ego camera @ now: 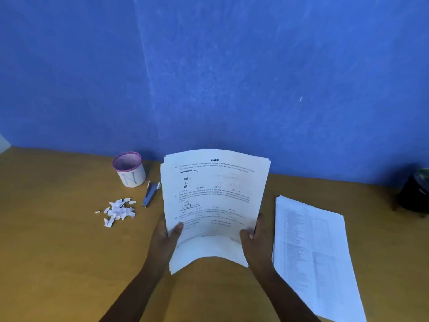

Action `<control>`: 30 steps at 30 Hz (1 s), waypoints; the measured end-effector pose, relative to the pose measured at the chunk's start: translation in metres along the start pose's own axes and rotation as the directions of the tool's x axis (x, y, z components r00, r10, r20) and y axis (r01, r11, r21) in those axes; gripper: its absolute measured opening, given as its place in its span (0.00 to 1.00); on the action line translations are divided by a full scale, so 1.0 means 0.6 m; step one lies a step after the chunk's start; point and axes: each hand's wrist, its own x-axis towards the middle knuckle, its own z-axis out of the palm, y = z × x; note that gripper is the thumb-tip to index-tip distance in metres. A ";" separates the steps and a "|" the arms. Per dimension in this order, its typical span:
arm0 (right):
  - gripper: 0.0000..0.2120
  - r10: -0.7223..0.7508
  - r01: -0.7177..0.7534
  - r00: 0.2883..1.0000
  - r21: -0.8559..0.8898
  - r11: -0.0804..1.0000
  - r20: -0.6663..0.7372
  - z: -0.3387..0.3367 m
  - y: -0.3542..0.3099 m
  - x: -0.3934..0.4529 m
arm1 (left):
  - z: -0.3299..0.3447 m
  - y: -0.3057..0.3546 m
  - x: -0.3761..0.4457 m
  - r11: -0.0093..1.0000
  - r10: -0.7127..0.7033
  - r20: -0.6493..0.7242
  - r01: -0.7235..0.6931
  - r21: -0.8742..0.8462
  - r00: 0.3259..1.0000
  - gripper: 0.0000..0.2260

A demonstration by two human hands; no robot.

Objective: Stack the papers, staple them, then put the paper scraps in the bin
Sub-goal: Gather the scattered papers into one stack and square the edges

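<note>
I hold a bundle of printed papers (214, 196) lifted and curved above the wooden table (58, 252), its top edge toward the wall. My left hand (166, 238) grips its lower left side, thumb on the front sheet. My right hand (254, 235) grips the lower right side the same way. A second pile of printed papers (313, 252) lies flat on the table to the right. A blue-grey stapler (151, 194) lies left of the held bundle. A heap of white paper scraps (118, 211) sits farther left. The small white bin (129, 169) with a pink rim stands behind them.
A blue wall (209, 77) rises directly behind the table. A dark round object (415, 194) stands at the far right edge of the table.
</note>
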 end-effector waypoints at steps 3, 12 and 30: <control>0.09 -0.014 0.014 1.000 -0.044 0.999 0.008 -0.002 0.016 -0.015 | 0.023 -0.005 -0.020 0.991 0.023 -0.019 -0.020 0.134 1.000 0.21; 0.18 0.049 -0.061 0.995 -0.130 0.990 -0.090 -0.018 0.067 -0.004 | 0.071 -0.005 -0.022 0.983 0.061 -0.065 -0.049 0.178 0.996 0.21; 0.26 0.390 -0.435 0.899 -0.303 0.848 -0.199 -0.265 0.228 0.064 | 0.387 -0.013 -0.028 0.866 -0.292 0.400 0.062 0.497 0.869 0.15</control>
